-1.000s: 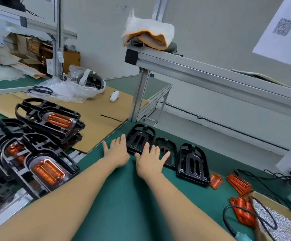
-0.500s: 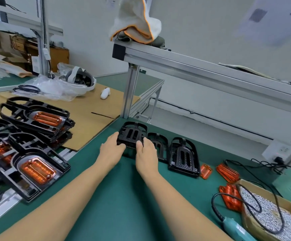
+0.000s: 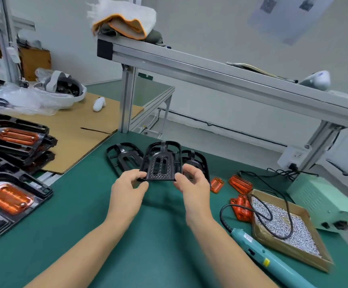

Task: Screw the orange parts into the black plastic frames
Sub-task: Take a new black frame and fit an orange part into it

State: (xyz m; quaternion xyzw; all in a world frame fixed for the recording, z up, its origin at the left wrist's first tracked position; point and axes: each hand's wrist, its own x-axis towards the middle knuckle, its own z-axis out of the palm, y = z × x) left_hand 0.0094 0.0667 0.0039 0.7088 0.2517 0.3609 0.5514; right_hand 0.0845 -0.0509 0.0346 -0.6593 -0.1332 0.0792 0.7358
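Note:
A black plastic frame (image 3: pixel 161 163) is lifted off the green mat, tilted toward me. My left hand (image 3: pixel 128 189) pinches its lower left corner and my right hand (image 3: pixel 193 187) pinches its lower right corner. Two more black frames lie on the mat behind it, one to the left (image 3: pixel 123 157) and one to the right (image 3: pixel 198 161), partly hidden. Loose orange parts (image 3: pixel 240 183) lie on the mat to the right, with more (image 3: pixel 239 207) beside the screw box.
A cardboard box of screws (image 3: pixel 283 227) and a teal electric screwdriver (image 3: pixel 260 251) with its cable lie at right, near a pale green power unit (image 3: pixel 323 202). Stacked frames with orange parts fitted (image 3: pixel 13 196) fill the left. An aluminium shelf (image 3: pixel 210 73) crosses overhead.
My hands went from lying flat on the mat to taking hold of the leftmost frame and lifting it toward me. The view shifted right, bringing the screwdriver and screw box into sight.

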